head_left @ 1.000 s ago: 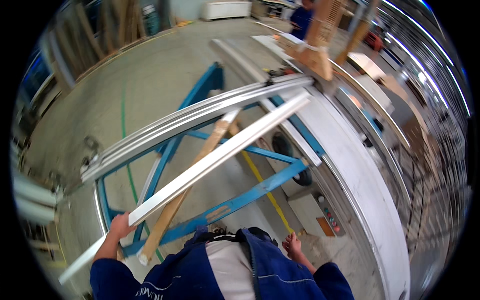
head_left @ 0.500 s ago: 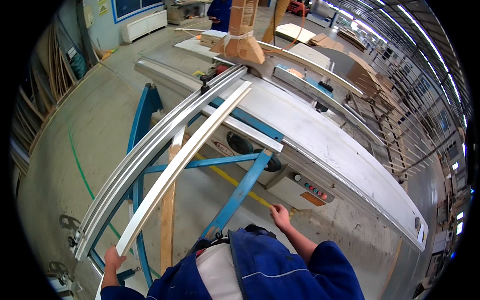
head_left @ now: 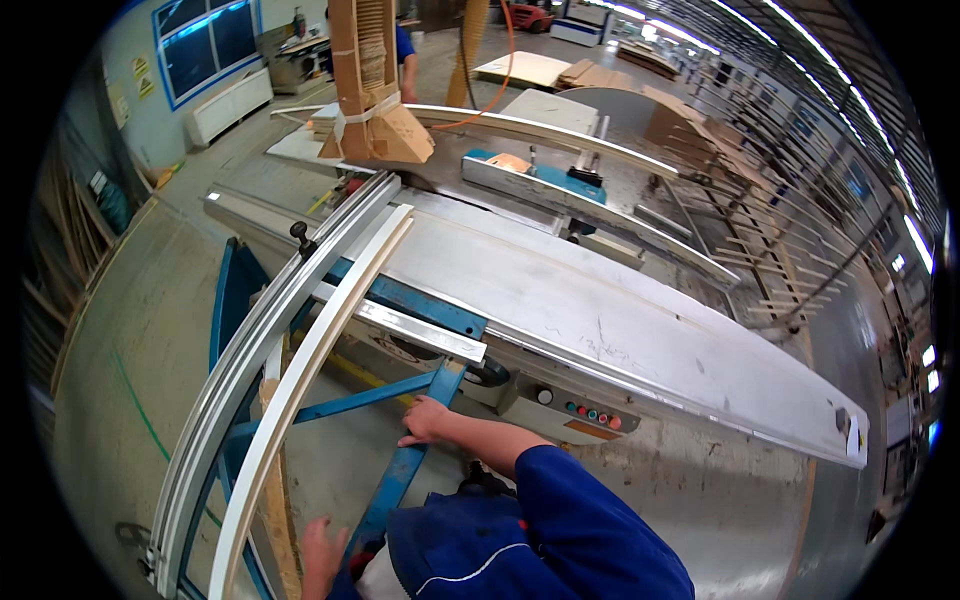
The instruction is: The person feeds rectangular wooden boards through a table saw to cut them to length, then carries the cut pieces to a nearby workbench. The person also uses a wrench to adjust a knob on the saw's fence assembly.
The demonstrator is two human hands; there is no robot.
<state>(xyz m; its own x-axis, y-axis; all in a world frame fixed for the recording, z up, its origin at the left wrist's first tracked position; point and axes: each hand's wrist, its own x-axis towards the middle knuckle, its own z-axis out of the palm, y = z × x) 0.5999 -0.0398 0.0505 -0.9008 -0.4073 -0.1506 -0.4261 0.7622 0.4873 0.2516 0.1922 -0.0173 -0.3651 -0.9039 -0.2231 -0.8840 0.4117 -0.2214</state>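
Observation:
A long white strip (head_left: pixel 318 362) with a brownish side edge lies across the sliding saw table (head_left: pixel 600 300), close beside the silver fence rail (head_left: pixel 275 298). My left hand (head_left: pixel 322 550) is low in the view, right of the strip's near part and apart from it, with fingers spread and nothing in them. Over the blue support frame (head_left: pixel 400 475) is my right hand (head_left: pixel 425 420), its fingers loosely bent and apart, holding nothing. Whether it touches the blue bar I cannot tell. A black clamp knob (head_left: pixel 302 238) stands up from the fence rail.
A control panel (head_left: pixel 580 408) with coloured buttons sits below the table edge. A wooden post (head_left: pixel 280 510) slants under the strip. Beyond the saw hangs a cardboard-like dust hood (head_left: pixel 385 135), with a co-worker's arm (head_left: pixel 408 70) behind. Racks of wooden sticks (head_left: pixel 780 260) stand at right.
My left hand has let go of the white strip and moved right. My right hand has moved left across my front to the blue frame. The view has shifted, showing the saw farther left.

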